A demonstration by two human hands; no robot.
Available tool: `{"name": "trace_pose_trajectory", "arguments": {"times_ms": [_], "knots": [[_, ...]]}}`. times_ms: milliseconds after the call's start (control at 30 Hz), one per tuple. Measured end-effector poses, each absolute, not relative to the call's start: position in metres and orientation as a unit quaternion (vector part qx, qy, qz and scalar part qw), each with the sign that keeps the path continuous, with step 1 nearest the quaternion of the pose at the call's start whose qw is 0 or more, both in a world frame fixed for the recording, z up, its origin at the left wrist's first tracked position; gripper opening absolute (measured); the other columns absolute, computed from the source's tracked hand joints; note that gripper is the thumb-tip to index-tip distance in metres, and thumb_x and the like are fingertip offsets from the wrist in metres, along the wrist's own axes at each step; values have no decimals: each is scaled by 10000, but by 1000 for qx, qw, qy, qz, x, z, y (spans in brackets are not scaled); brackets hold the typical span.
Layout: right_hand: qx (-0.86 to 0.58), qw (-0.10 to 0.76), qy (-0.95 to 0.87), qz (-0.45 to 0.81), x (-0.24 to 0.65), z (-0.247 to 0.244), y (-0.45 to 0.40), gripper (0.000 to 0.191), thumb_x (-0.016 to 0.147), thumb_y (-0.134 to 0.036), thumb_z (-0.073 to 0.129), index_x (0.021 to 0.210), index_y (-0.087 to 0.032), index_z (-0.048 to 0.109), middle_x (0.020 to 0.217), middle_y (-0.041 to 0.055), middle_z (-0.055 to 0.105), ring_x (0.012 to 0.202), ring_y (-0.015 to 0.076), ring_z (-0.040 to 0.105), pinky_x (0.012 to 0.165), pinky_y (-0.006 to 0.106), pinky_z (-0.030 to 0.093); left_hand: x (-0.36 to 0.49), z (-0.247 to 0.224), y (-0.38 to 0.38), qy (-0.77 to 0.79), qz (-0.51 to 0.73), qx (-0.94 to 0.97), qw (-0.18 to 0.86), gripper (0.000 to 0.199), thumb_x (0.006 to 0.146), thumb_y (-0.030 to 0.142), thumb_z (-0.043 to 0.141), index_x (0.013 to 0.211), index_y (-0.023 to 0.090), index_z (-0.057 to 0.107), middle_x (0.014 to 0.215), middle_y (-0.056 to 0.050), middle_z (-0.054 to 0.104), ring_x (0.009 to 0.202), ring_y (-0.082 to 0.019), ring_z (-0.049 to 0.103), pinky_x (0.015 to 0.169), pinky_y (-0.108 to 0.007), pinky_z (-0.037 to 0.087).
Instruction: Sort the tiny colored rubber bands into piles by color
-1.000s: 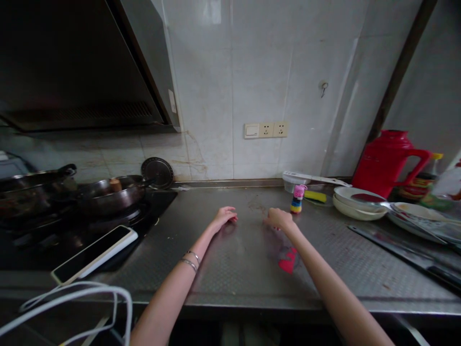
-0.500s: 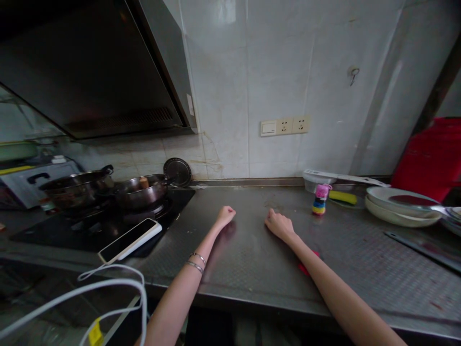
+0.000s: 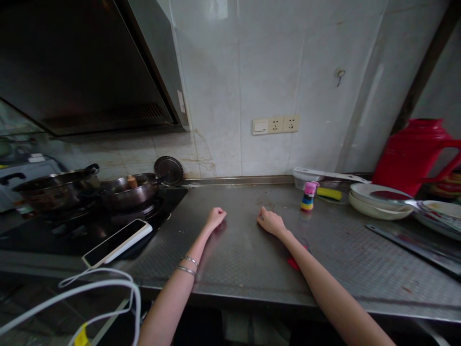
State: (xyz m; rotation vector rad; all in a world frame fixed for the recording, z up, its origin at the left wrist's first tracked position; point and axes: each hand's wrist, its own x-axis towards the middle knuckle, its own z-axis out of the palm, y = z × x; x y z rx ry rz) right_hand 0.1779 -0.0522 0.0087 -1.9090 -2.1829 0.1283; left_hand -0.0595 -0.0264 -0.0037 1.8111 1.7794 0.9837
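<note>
My left hand (image 3: 216,217) rests in a loose fist on the metal countertop (image 3: 237,250), with two silver bracelets (image 3: 188,265) on the wrist. To its right, my right hand (image 3: 271,222) is also closed on the counter, knuckles up. I see nothing held in either one, and a gap of bare metal lies between them. Nearest the right hand stands a small striped bundle (image 3: 308,196), pink on top with black, blue, yellow and red bands below. A flat red thing (image 3: 293,263) lies partly hidden under my right forearm.
At left, two pans (image 3: 131,190) sit on the black stove (image 3: 21,240); a phone (image 3: 117,243) on a white holder lies at its edge, near white cables (image 3: 90,283). At right are stacked bowls (image 3: 378,210), a knife (image 3: 403,242), a yellow sponge (image 3: 329,193) and a red thermos (image 3: 406,154).
The view has turned slightly right, so everything appears shifted left and more of the red thermos shows. Both hands keep their closed pose on the counter.
</note>
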Motion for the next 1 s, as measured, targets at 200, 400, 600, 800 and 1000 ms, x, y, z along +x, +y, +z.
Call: {"name": "trace_pose_trajectory", "arguments": {"times_ms": [200,400,600,800,1000], "knots": [[-654,115,-746,51,178,9,-52,254,812,-342,377,987,-179,465,937,94,613,878,227,576,670,277,378,-59,-5,-25,640,345,659,193,140,684,178,492,600,125,591,495,4,546,496,-99,503,506,-190,344],[-649,120,-750,42,180,6,-50,244,805,-338,380,978,-188,465,906,91,618,843,222,585,654,279,383,-59,-7,-22,634,345,670,172,152,683,193,494,591,127,596,551,-10,571,551,-108,515,538,-199,344],[-651,122,-748,42,180,7,-50,253,796,-335,382,988,-193,467,896,87,617,841,229,584,653,287,386,-60,-9,-20,635,339,675,163,145,680,192,497,594,126,593,550,-8,570,551,-107,511,532,-196,335],[-655,147,-738,65,180,5,-48,249,772,-326,413,975,-195,472,893,85,608,821,208,577,652,269,379,-60,-6,-21,632,331,683,160,149,685,203,501,593,129,592,566,-16,580,550,-107,512,520,-193,330],[-666,353,-649,107,224,38,-37,341,723,-384,440,1002,-188,438,815,48,582,744,171,554,653,255,401,-59,-4,-21,640,328,673,171,142,685,201,506,603,130,598,561,-16,584,537,-105,517,517,-189,337]]}}
